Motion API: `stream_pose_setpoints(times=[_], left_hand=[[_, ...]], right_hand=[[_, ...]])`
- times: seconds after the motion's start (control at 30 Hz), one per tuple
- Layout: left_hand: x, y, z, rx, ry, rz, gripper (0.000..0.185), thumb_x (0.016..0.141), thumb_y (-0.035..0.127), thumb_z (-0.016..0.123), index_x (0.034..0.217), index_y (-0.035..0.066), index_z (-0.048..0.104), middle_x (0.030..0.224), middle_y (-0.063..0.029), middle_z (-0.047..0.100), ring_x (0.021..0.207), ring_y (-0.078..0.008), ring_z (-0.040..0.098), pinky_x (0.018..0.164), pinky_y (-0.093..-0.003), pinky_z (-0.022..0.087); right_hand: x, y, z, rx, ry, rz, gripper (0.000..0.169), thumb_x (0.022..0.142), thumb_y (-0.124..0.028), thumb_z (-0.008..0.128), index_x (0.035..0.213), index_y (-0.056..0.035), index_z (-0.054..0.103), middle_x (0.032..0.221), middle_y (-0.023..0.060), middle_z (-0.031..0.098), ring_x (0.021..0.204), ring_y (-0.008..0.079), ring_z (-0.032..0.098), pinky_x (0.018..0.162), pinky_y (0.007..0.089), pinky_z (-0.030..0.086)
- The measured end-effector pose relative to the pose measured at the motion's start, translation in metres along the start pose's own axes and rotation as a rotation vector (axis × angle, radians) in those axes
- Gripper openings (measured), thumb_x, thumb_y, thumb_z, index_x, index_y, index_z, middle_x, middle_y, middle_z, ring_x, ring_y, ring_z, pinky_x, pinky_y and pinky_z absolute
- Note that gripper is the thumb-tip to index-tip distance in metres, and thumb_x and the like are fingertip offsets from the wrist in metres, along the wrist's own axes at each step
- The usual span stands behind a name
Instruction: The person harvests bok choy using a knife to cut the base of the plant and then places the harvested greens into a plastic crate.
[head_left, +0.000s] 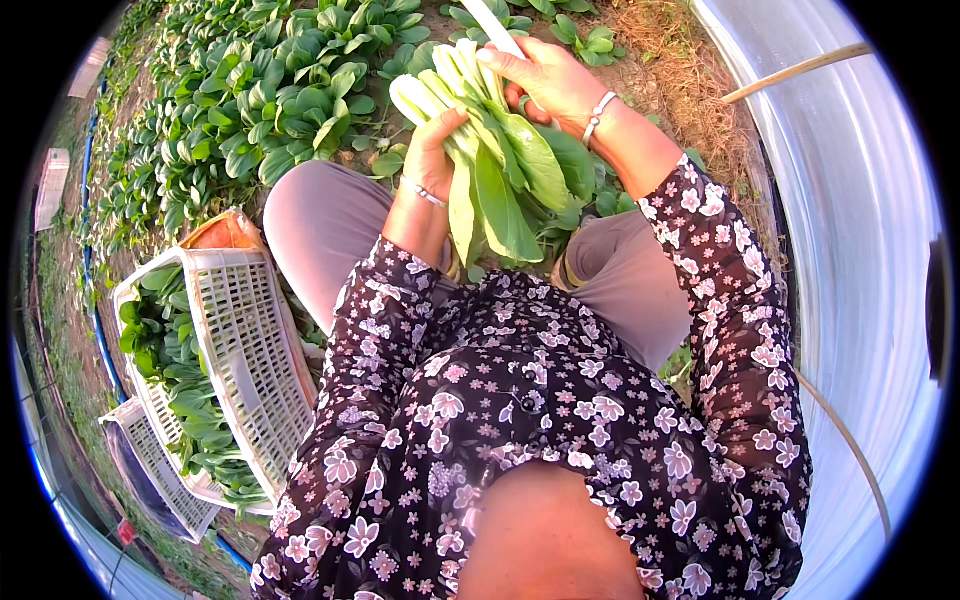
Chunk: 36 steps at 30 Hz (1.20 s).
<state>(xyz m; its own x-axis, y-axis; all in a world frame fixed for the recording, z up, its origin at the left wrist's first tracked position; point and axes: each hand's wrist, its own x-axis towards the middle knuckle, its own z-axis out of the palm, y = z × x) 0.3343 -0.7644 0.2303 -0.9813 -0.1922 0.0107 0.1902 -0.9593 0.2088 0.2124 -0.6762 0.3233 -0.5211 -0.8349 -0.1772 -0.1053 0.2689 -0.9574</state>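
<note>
My left hand (435, 154) is closed around a bunch of bok choy (517, 161), its pale stalk ends up and to the left and its green leaves hanging down towards my lap. In my right hand (551, 82) is a long, narrow white tool (491, 26), which runs out of the top of the view; what kind it is I cannot tell. The fingers of this hand are right by the pale stalks, and some are hidden behind the bunch.
To the left stands a white plastic crate (244, 360) filled with leafy greens (199, 405), with another crate (165, 472) beyond it. Growing bok choy (277, 97) covers the bed ahead. A blue hose (90, 262) runs along the far left, and clear plastic sheeting (847, 225) curves along the right.
</note>
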Motion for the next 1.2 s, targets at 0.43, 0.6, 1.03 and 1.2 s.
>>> stream_pose_setpoints(times=[0.43,0.6,1.03,1.2], left_hand=[[-0.026,0.019,-0.003,-0.172,-0.094,0.117,0.051,0.070,0.021,0.065,0.116,0.004,0.048,0.107,-0.0148,0.056,0.094,-0.0307,0.056,0.086,-0.0461,0.044],[-0.025,0.035,-0.004,-0.185,-0.115,0.158,0.051,0.070,0.021,0.066,0.115,0.005,0.049,0.107,-0.0147,0.057,0.094,-0.0304,0.056,0.086,-0.0460,0.044],[-0.114,0.144,0.022,-0.147,-0.329,0.629,0.050,0.071,0.024,0.067,0.114,0.002,0.051,0.106,-0.0155,0.058,0.095,-0.0288,0.057,0.087,-0.0455,0.044],[-0.202,0.187,0.019,0.027,-0.198,0.854,0.054,0.070,0.023,0.066,0.116,0.001,0.049,0.107,-0.0175,0.057,0.094,-0.0322,0.056,0.087,-0.0462,0.043]], right_hand=[[-0.039,-0.091,-0.012,0.428,0.183,-0.375,0.021,0.087,-0.019,0.050,0.083,0.0012,0.053,0.078,0.0096,0.058,0.051,0.0077,0.049,0.034,0.0169,0.031],[-0.044,-0.104,-0.014,0.384,0.122,-0.567,0.019,0.086,-0.018,0.050,0.092,0.0009,0.053,0.086,0.0114,0.057,0.055,0.0075,0.047,0.038,0.0160,0.030],[-0.030,-0.112,0.028,0.315,0.023,-0.436,0.012,0.088,-0.013,0.048,0.090,-0.0008,0.051,0.080,0.0084,0.053,0.046,0.0046,0.038,0.035,0.0158,0.028],[-0.012,-0.104,0.030,0.315,-0.014,-0.388,0.013,0.088,-0.014,0.048,0.090,-0.0016,0.050,0.079,0.0067,0.052,0.046,0.0040,0.039,0.034,0.0159,0.028]])
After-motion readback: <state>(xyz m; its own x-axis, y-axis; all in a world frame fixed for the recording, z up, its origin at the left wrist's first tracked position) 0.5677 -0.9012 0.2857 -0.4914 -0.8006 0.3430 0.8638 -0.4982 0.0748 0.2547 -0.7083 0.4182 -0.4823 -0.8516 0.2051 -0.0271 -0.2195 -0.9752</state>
